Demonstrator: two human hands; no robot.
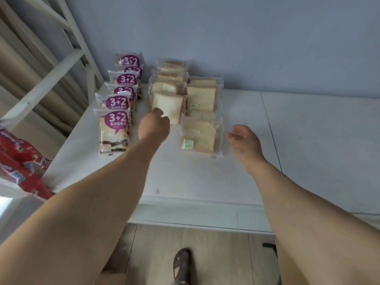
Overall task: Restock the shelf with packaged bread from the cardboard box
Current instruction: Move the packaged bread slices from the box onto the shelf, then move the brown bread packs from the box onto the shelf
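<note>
On the white shelf (226, 177), toward its far left, three rows of packaged bread run back to the wall: a left row of upright purple-labelled packets (115, 130), a middle row of clear-wrapped white slices (167, 108) leaning one on another, and a right row whose nearest packet (200, 136) lies flat. The left hand (153, 125) is at the front of the middle row with its fingers curled against the lower edge of the front packet; whether it pinches the wrapper or only nudges it cannot be told, since the fingertips are hidden behind the knuckles. The right hand (243, 138) hovers just right of the flat packet, palm turned inward, fingers relaxed and holding nothing. The chief risk is a chain topple: the middle row stands only by leaning, so a push too hard at the front could tip those packets back against the wall, or a pull could let them slide forward and fall flat. The purple row just to the left stands near enough that a sideways slip of the wrist could knock its front packet over. The flat packet near the right hand probably needs standing up, and slick wrappers would make it slide. No cardboard box is plainly in view, though a tan corner (112, 279) shows near the bottom edge.
</note>
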